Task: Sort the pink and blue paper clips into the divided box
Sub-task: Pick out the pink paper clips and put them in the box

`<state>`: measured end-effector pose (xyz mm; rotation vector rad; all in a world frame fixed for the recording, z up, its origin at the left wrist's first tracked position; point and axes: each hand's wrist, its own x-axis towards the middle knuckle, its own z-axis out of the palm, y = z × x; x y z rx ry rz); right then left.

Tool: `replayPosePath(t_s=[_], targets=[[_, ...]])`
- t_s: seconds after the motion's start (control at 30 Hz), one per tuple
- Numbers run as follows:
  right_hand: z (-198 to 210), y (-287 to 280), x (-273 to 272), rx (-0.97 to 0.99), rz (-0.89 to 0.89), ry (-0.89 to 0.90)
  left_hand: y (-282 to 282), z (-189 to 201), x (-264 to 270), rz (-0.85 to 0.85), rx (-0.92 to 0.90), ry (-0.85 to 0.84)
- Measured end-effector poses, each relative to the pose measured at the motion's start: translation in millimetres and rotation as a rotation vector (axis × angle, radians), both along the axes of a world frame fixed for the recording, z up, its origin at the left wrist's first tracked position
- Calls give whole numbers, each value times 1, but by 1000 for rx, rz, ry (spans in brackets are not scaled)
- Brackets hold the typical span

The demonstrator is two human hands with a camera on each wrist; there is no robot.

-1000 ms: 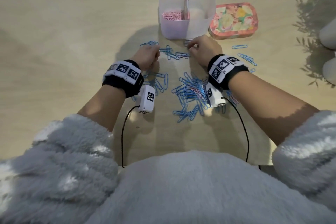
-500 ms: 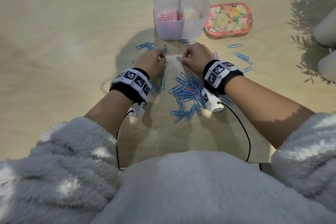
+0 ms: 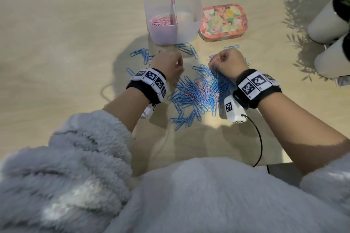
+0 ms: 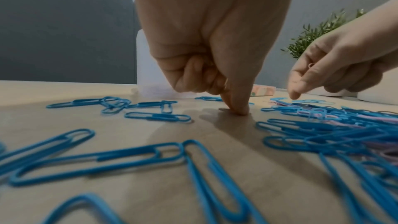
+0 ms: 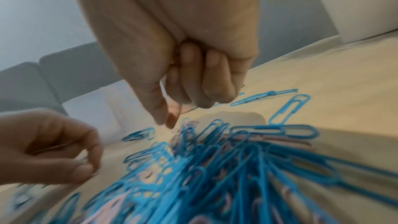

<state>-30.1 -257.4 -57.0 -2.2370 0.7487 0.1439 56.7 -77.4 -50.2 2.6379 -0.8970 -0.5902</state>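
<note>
The translucent divided box (image 3: 186,32) stands at the far middle of the table. Its left compartment holds pink paper clips (image 3: 160,21). A pile of blue paper clips (image 3: 197,92) mixed with a few pink ones lies between my wrists, and more blue clips (image 3: 141,54) are scattered to the left. My left hand (image 3: 176,68) has its fingers curled, and one fingertip (image 4: 237,111) presses on bare table; nothing shows in it. My right hand (image 3: 217,58) hovers over the pile's far edge, fist closed, with a pink clip (image 4: 311,65) showing between its fingers.
A flowered tin (image 3: 223,22) lies right of the box. Two white plant pots (image 3: 327,22) stand at the far right with loose blue clips (image 3: 232,47) nearby. A black cable (image 3: 259,142) runs from my right wrist over the near table edge.
Both hands have drawn back from the box's front toward the pile. My right hand has moved to the right and lifted off the table with its fist closed.
</note>
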Motion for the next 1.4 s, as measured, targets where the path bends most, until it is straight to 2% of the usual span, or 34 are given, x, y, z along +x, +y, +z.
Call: replayPosePath(t_s=[0.1, 0.23, 0.3, 0.4, 0.47, 0.5, 0.6, 0.7, 0.77, 0.9, 1.0, 1.1, 1.27, 1.4], targets=[[1, -7, 7, -126, -105, 32, 3, -2, -1, 11, 19, 49], [-3, -4, 14, -113, -28, 148, 7, -3, -6, 22, 8, 115], [-5, -4, 13, -37, -46, 150, 9, -3, -6, 77, -37, 172], [-2, -7, 3, 173, -247, 50, 13, -6, -3, 208, -129, 280], [2, -15, -6, 229, -335, 39, 15, -5, 0, 262, -178, 325], [4, -20, -9, 169, -337, 53, 16, -5, 1, 273, -192, 329], [13, -22, -10, -195, -226, 93, 14, -2, 5, 276, -239, 353], [12, -10, 6, -291, -40, 63, 9, 3, 7, 311, -334, 441], [10, -1, 15, -288, 91, 111, 5, 10, 9, 300, -352, 422], [7, 5, 21, -290, 139, 118, -2, 31, 21, 282, -431, 302], [5, 9, 20, -277, 199, 127, -9, 52, 42, 273, -433, 129], [4, 8, 20, -272, 295, 140, -19, 69, 66, 347, -411, 49], [9, 7, 24, -219, 375, 209, -37, 79, 92, 413, -190, -13], [25, 1, 32, -32, 277, 106, -38, 76, 96, 381, -95, 23]])
